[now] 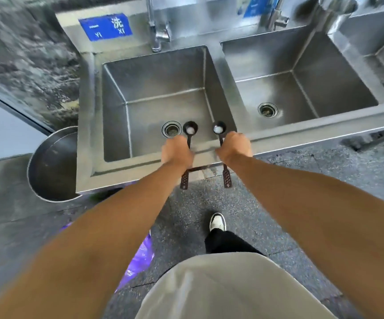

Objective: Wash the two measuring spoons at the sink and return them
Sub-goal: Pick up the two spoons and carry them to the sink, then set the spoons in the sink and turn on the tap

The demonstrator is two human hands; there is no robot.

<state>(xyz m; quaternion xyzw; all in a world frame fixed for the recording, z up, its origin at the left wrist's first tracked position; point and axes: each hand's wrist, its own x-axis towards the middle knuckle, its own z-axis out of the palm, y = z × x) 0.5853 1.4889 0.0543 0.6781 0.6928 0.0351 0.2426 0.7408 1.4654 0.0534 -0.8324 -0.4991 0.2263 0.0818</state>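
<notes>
Far to the left of the hands, a round steel basin (52, 166) sits low on the floor beside the sink unit, part of its rim hidden under the unit's corner; its inside looks bare. Above it on the steel backsplash is a blue rectangular sign (105, 26) with white characters. The left steel sink bowl (163, 88) lies directly ahead of both hands, with a round drain strainer (171, 129) just left of the spoon heads and a chrome tap (157, 31) rising behind it.

The left hand (177, 153) is closed in a fist around the handle of a dark long-handled measuring spoon (190, 128); its round bowl, holding something pale, reaches over the sink's near edge, while the perforated handle end juts back below the wrist. Just beside it, well clear of touching, the right hand (233, 147) is likewise clenched on a second dark measuring spoon (219, 128), its bowl also showing a pale patch, near the left bowl's right wall.

To the right of the hands, a second steel sink bowl (301, 72) holds only its own drain (268, 110), with another tap (276, 18) behind. Both hands hover over the front rim. Below them, speckled grey floor (267, 215) lies open around a white and black shoe (218, 222), with purple plastic (140, 261) at the lower left.
</notes>
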